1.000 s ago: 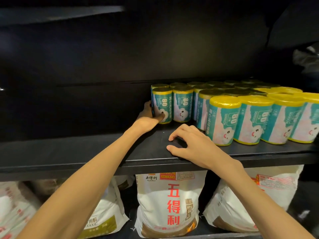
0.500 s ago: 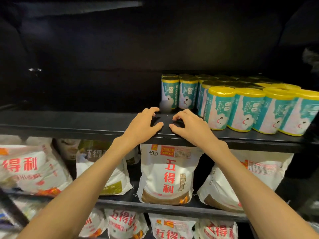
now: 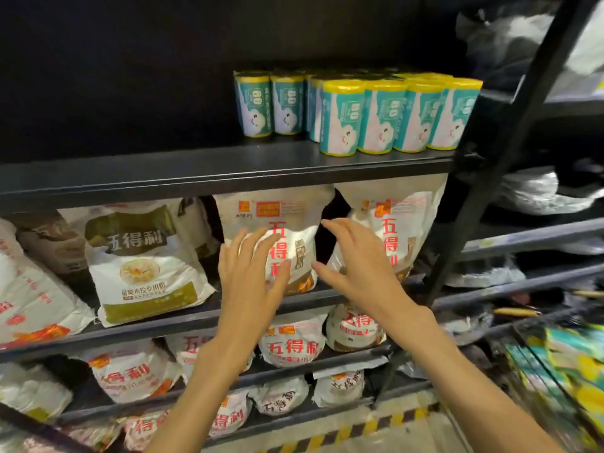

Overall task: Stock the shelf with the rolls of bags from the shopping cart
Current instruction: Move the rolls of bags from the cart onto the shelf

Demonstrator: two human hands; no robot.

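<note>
Two bare forearms enter the view from the lower edge, below the black shelf (image 3: 228,171). No sleeve covers either arm up to the frame edge. The left hand (image 3: 251,273) and the right hand (image 3: 356,266) are ungloved; no ring, watch or band shows at fingers or wrists. Fingernails appear short, their detail softened by motion blur.

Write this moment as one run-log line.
left hand: open, empty | right hand: open, empty | rolls: upright on shelf | cart: lower right, blurred
</note>
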